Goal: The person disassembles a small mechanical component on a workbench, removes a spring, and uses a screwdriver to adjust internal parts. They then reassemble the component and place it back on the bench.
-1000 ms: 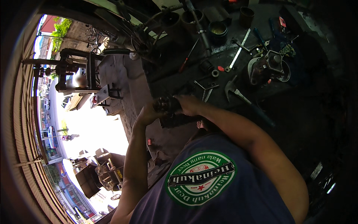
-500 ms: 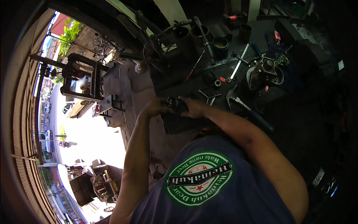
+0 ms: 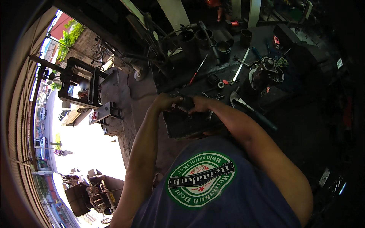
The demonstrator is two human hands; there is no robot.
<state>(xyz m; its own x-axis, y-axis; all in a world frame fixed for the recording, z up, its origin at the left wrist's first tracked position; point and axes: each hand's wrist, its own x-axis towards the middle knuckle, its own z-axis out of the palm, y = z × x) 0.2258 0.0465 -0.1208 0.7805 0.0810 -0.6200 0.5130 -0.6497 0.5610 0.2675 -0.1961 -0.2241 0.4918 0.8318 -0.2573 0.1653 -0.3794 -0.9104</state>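
From here I see the left grip (image 3: 165,101) and right grip (image 3: 200,103) holding a dark part (image 3: 186,103) at the desk's (image 3: 180,127) edge.

Apparently metal part (image 3: 186,103), smooth steel hammer head (image 3: 236,98), matt cloth shirt (image 3: 247,190)

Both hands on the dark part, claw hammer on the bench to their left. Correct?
Wrong side: with left hand and right hand on the dark part, the head view shows the claw hammer on the bench to their right.
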